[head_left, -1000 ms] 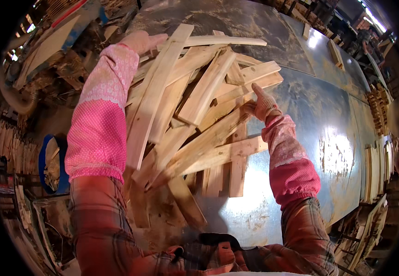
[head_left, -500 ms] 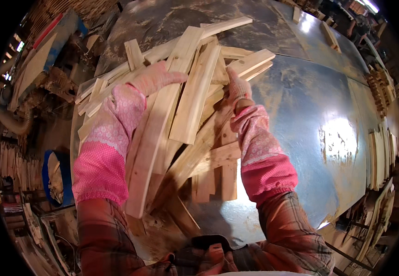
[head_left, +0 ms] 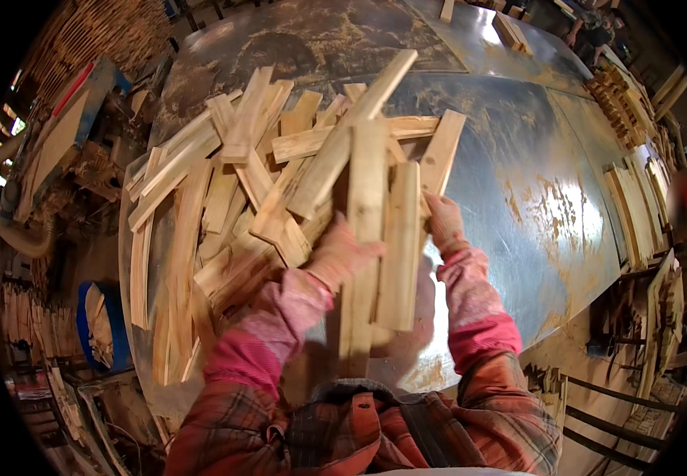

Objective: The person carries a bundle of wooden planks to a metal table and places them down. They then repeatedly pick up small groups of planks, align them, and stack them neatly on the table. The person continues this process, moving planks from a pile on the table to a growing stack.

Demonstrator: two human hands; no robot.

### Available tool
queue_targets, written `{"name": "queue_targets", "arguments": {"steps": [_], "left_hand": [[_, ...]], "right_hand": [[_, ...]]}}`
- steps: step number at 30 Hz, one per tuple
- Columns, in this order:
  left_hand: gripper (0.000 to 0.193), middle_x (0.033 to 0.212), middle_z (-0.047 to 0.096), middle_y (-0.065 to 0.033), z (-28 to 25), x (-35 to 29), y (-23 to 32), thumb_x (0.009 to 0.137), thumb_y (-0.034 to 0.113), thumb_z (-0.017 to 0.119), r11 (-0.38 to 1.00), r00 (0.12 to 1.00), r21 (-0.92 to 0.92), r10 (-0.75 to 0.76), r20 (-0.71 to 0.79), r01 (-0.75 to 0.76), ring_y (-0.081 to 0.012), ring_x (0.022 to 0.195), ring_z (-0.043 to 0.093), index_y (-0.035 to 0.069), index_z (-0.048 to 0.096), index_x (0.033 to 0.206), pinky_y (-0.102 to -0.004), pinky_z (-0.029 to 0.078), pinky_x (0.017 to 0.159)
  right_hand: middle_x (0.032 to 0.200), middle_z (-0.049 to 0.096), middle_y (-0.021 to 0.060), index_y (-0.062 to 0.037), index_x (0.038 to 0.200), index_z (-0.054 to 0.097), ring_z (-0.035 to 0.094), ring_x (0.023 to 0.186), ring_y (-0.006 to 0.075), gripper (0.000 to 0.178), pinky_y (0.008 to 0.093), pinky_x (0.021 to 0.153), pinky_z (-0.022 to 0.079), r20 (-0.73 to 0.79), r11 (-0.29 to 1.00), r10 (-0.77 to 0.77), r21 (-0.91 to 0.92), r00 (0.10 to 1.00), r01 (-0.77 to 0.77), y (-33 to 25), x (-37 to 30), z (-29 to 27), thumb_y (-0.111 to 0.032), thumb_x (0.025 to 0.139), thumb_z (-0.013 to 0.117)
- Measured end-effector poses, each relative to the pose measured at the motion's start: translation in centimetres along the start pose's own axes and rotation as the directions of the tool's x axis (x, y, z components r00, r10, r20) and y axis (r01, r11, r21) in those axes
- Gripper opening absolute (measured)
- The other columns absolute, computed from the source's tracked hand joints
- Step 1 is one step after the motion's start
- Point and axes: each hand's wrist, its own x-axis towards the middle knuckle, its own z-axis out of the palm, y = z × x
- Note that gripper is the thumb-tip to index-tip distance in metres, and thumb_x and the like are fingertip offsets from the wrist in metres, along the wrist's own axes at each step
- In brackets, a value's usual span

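Observation:
A long wooden board [head_left: 365,198] points toward me, and my left hand [head_left: 342,252] is closed at its left edge with the thumb lying over it. To its right is a shorter wooden board [head_left: 399,254]. My right hand [head_left: 445,222] is closed round the near end of a slanted wooden board [head_left: 443,151], beside the shorter board; its fingertips are partly hidden. Left of my hands lies a loose heap of wooden boards [head_left: 236,186], crossed at many angles. Both hands wear pinkish gloves, with pink sleeve covers over the forearms.
The heap rests on a large metal-topped table [head_left: 510,214] dusted with sawdust. Stacked boards [head_left: 633,210] stand off its right edge, and a blue tub [head_left: 105,327] with wood pieces is at the left. Another person [head_left: 595,33] is at the far right.
My left hand has come right and nearer to me; my right hand has also moved nearer. The boards, bunched before, now lie spread to the left, with several between my hands.

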Motion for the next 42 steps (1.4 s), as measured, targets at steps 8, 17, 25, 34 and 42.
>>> {"name": "queue_targets", "arguments": {"steps": [8,17,25,34,42], "left_hand": [[0.068,0.117,0.071,-0.0234,5.2,-8.1,8.8,0.091,0.066,0.056,0.567,0.867,0.821,-0.373,0.33,-0.068,-0.0414,0.111,0.068,0.006,0.066,0.123,-0.049,0.052,0.097],[0.075,0.123,0.067,-0.0216,4.3,4.1,5.6,0.079,0.039,0.081,0.527,0.978,0.837,0.042,-0.202,0.15,-0.0412,0.112,0.066,0.002,0.047,0.134,-0.0488,0.054,0.096],[0.051,0.112,0.073,-0.0182,4.9,3.4,11.0,0.082,0.032,0.076,0.819,0.993,0.567,-0.034,-0.11,0.091,-0.0273,0.102,0.072,0.005,0.062,0.123,-0.0409,0.057,0.093],[0.063,0.111,0.075,-0.0189,-1.0,18.0,10.1,0.071,0.042,0.082,0.481,1.0,0.876,0.016,0.026,-0.03,-0.0339,0.101,0.072,0.003,0.07,0.12,-0.0411,0.055,0.091],[0.081,0.113,0.072,-0.0224,4.8,12.9,9.9,0.069,0.043,0.087,0.62,0.995,0.783,-0.045,0.085,-0.039,-0.0325,0.093,0.073,-0.007,0.059,0.126,-0.0418,0.059,0.084]], "right_hand": [[0.103,0.075,0.0078,0.0045,0.123,0.069,0.07,0.086,0.0141,0.043,0.0277,0.074,0.054,0.079,0.971,0.186,0.137,0.979,-0.195,4.4,-11.9,-12.6,-0.028,0.095,0.066],[0.122,0.068,0.0252,0.0065,0.135,0.055,0.063,0.122,0.0373,0.068,0.0441,0.105,0.049,-0.178,0.949,0.126,-0.264,0.976,-0.171,2.4,-22.3,-12.5,-0.046,0.093,0.066],[0.124,0.061,0.0251,0.005,0.155,0.021,0.065,0.109,0.0284,0.1,0.0399,0.091,0.057,-0.029,0.825,0.427,-0.395,0.904,-0.403,4.2,-28.5,-14.6,-0.017,0.079,0.082],[0.098,0.072,0.0145,0.0044,0.141,0.056,0.068,0.084,0.0215,0.068,0.0338,0.077,0.055,0.081,0.984,0.178,-0.001,0.981,-0.178,1.0,-15.5,-18.8,-0.027,0.083,0.074],[0.125,0.068,0.0138,-0.0022,0.137,0.061,0.065,0.112,0.0253,0.046,0.0357,0.095,0.054,0.125,0.938,-0.268,-0.194,0.955,0.288,14.6,-9.3,-20.3,-0.013,0.092,0.066]]}}
